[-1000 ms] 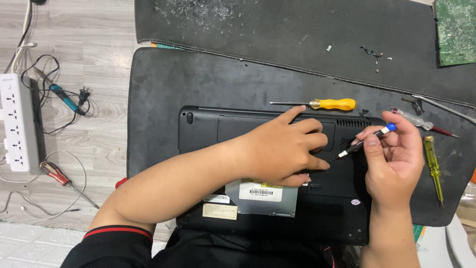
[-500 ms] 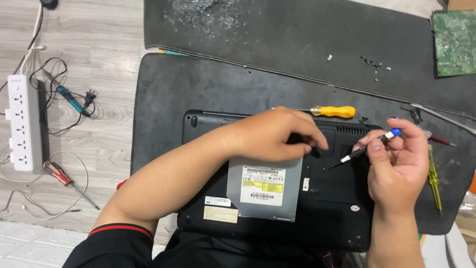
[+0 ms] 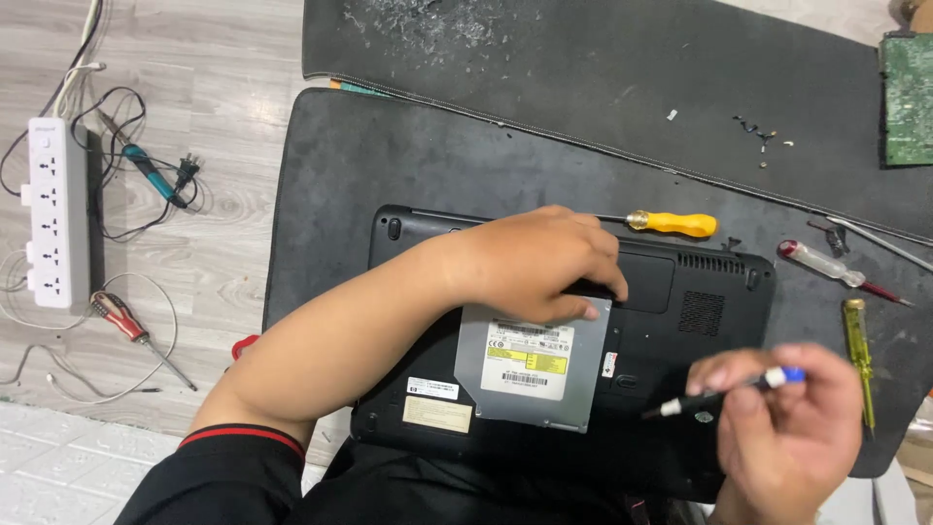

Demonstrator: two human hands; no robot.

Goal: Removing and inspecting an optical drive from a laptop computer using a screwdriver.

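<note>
Black rubbery mats (image 3: 486, 146) cover the floor (image 3: 194, 78) here, and on the nearer mat lies an upturned black laptop (image 3: 700, 292), its underside facing up, near the mat's front edge. The left hand (image 3: 539, 262) reaches across the laptop, palm down, fingers curled over the far edge of a silver optical drive (image 3: 530, 365), which lies flat over the laptop's base with its labelled face up; the fingertips (image 3: 588, 311) press on the drive's far right corner. The right hand (image 3: 792, 418) hovers over the laptop's front right corner, closed around a small black screwdriver with a blue cap (image 3: 724, 392), pinched between thumb and fingers, its white-collared tip pointing left and clear of the laptop surface as far as can be told.

Just beyond the laptop's far edge lies a yellow-handled screwdriver (image 3: 671, 224), its shaft partly hidden behind the left hand. Toward the mat's right edge lie a clear-handled screwdriver with a red end (image 3: 826, 264) and a translucent yellow-green screwdriver (image 3: 855, 340), well apart from the drive. A few small screws (image 3: 758, 131) sit on the farther mat, and a green circuit board (image 3: 909, 97) lies at its right edge. On the wood floor to the left of the mats lie a white power strip (image 3: 56, 214), a soldering iron with a teal grip (image 3: 146, 170) and a red-handled screwdriver (image 3: 121, 316) among loose cables.
</note>
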